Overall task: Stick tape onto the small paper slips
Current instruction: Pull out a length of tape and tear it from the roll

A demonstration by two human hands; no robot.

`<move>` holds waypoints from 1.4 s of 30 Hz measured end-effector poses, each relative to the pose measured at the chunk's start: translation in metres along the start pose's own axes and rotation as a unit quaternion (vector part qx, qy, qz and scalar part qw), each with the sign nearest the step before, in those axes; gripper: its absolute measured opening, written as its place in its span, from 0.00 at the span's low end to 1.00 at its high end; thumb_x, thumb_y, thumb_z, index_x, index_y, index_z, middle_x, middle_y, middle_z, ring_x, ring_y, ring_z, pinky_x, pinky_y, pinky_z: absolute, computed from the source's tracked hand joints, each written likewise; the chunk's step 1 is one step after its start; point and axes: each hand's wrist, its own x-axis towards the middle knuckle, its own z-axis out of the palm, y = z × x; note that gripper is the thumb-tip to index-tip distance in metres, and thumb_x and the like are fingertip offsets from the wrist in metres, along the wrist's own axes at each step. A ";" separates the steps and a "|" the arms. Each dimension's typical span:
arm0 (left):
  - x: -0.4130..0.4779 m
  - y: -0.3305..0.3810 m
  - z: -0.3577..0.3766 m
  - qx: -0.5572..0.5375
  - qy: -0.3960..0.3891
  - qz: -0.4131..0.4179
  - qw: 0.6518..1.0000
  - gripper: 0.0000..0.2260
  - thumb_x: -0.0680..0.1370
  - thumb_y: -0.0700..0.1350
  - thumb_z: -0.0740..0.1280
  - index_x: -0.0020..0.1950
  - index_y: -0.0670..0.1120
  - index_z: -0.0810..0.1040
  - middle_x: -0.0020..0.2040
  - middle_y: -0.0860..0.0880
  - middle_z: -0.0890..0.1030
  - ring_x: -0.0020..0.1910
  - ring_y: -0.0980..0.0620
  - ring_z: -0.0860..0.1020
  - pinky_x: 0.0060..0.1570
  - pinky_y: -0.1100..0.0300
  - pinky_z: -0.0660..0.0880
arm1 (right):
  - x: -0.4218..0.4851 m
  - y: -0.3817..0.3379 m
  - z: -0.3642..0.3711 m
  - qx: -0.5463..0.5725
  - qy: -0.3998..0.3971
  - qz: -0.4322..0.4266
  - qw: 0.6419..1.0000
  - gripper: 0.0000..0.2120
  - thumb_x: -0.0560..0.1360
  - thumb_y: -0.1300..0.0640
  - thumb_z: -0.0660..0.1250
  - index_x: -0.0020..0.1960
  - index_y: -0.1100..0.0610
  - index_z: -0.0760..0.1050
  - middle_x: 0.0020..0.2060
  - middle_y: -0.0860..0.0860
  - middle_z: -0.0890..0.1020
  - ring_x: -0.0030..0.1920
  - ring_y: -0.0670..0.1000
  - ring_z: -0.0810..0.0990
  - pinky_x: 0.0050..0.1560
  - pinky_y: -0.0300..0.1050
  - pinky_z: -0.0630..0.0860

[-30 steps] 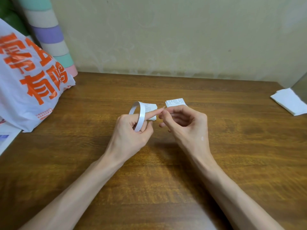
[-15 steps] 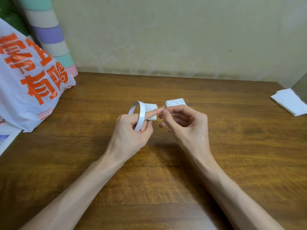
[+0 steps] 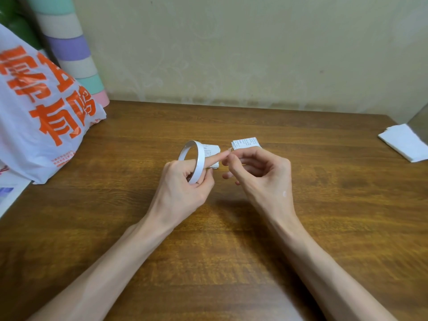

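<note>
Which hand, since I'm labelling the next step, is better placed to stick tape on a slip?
Right, probably. The right hand pinches the tape end close to the right paper slips; the left hand is busy gripping the tape roll.

Home room: wooden table against worn papered wall, shopping bag, striped roll

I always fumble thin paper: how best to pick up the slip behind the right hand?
Probably pinch the slip at its far edge from above: it lies flat on the table, and the right hand covers its near edge.
</note>
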 end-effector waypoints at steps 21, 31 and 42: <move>0.007 0.008 -0.002 -0.159 0.005 -0.079 0.984 0.05 0.79 0.42 0.75 0.53 0.49 0.89 0.26 0.47 0.60 0.27 0.54 0.58 0.34 0.62 0.65 | -0.001 -0.006 0.003 0.040 -0.024 -0.006 0.999 0.03 0.78 0.66 0.74 0.45 0.61 0.84 0.36 0.54 0.87 0.35 0.52 0.86 0.43 0.43 0.83; 0.006 0.006 0.000 -0.150 0.052 -0.120 0.980 0.05 0.79 0.45 0.76 0.43 0.49 0.87 0.26 0.47 0.64 0.29 0.49 0.61 0.35 0.53 0.68 | -0.002 -0.004 0.006 -0.003 -0.049 0.001 0.999 0.03 0.78 0.64 0.74 0.45 0.59 0.83 0.40 0.53 0.86 0.35 0.54 0.86 0.39 0.38 0.78; 0.005 0.005 -0.001 -0.118 0.031 -0.134 0.983 0.07 0.77 0.40 0.76 0.40 0.50 0.86 0.26 0.50 0.63 0.28 0.49 0.60 0.31 0.60 0.65 | -0.001 -0.003 0.005 -0.011 -0.060 -0.007 0.998 0.04 0.78 0.63 0.74 0.44 0.59 0.82 0.36 0.54 0.85 0.34 0.52 0.85 0.38 0.38 0.76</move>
